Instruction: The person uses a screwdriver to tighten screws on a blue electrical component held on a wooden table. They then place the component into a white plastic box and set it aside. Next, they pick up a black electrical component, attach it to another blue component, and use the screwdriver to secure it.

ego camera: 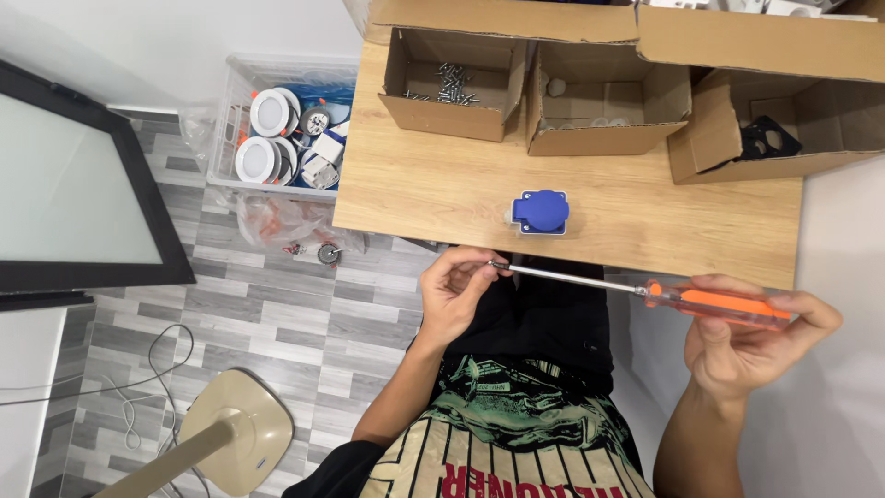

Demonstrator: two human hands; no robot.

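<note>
Two hands share one tool. The right hand (pixel 751 346) is closed around the translucent orange handle of a long screwdriver (pixel 645 290), thumb and fingers wrapped over the grip, holding it roughly level just in front of the table's near edge. The left hand (pixel 456 290) is curled narrow at the far end, its fingertips (pixel 486 269) pinched about the tip of the steel shaft, where something small may be held; it is too tiny to tell.

The screwdriver looks light and rigid: a slim, smooth metal shaft that would slip under a loose pinch, and a thicker faceted handle that gives the sure hold. The handle is the place to grip; the tip only wants guiding.

Beyond the hands, on the wooden table (pixel 442 184), sits a blue socket with a hinged cap (pixel 540 211), compact hard plastic, best taken by its sides. Further back stand open cardboard boxes, one holding loose screws (pixel 451 85).
</note>
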